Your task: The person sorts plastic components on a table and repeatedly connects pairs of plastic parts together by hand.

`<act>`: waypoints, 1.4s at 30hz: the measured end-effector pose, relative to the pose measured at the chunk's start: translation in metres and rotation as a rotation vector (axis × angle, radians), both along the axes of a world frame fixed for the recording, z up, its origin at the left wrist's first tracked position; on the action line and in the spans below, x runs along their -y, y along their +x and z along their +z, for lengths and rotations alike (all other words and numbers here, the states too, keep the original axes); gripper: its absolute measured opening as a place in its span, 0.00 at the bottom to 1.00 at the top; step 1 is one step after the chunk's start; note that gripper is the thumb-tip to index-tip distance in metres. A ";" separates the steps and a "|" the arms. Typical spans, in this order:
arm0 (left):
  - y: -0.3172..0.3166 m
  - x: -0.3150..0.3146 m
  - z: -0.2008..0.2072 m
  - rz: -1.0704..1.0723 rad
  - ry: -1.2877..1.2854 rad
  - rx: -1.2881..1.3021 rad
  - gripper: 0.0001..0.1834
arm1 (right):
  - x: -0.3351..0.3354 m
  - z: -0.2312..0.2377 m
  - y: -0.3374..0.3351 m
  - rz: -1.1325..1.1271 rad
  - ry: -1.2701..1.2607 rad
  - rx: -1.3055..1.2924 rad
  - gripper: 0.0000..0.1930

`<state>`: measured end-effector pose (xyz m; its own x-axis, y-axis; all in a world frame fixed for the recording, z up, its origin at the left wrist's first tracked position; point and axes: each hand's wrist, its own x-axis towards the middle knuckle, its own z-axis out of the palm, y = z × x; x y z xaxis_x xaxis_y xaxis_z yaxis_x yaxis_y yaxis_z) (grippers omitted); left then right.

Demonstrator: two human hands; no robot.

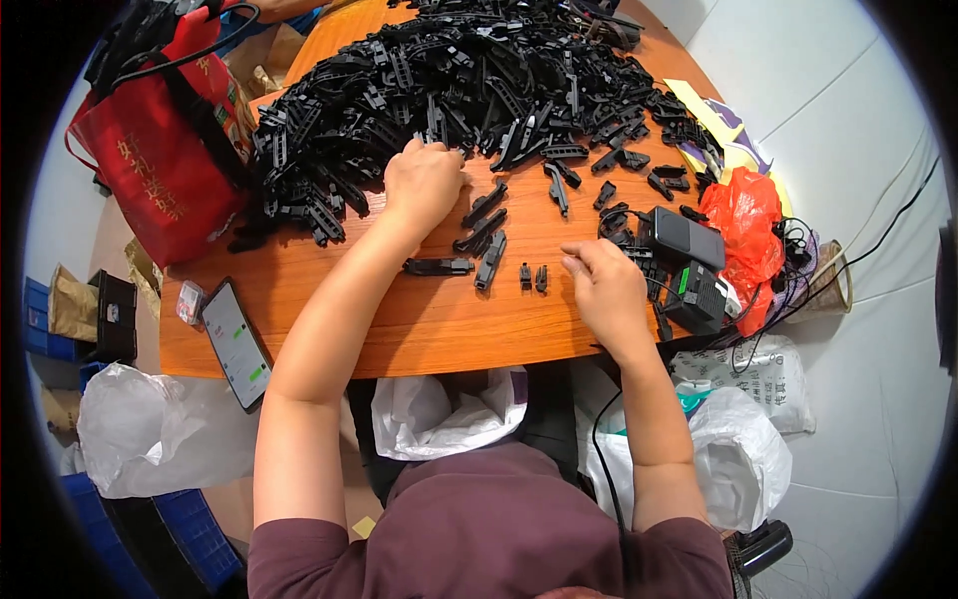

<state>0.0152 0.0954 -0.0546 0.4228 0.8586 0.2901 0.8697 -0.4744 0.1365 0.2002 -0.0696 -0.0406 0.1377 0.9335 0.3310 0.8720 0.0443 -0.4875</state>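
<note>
My left hand [427,188] reaches to the near edge of a big heap of long black plastic clip-like parts [399,90]. Its fingertips are among the parts, and its own back hides whether it grips one. Nearer me my right hand [607,290] hovers over the table, thumb and forefinger slightly apart with nothing visible between them. Left of it two small black pieces [534,278] stand side by side. Beside them are several loose long parts, one upright [490,262] and one lying crosswise [437,267].
On the left stand a red bag [160,150] and a phone [237,344] overhanging the table edge. Black boxy devices with cables [696,298] and an orange-red plastic bag [746,230] sit right. White sacks [449,414] hang or stand below the wooden table [399,334].
</note>
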 end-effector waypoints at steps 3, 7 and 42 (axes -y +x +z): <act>-0.003 -0.004 -0.004 -0.064 0.026 -0.078 0.12 | -0.005 -0.001 0.005 -0.019 -0.042 -0.024 0.06; -0.002 -0.006 0.002 0.114 0.064 -0.031 0.11 | -0.012 -0.002 -0.004 0.105 -0.048 0.010 0.07; -0.044 0.031 0.027 -0.032 -0.995 1.360 0.08 | -0.020 0.018 0.009 0.277 -0.264 0.074 0.24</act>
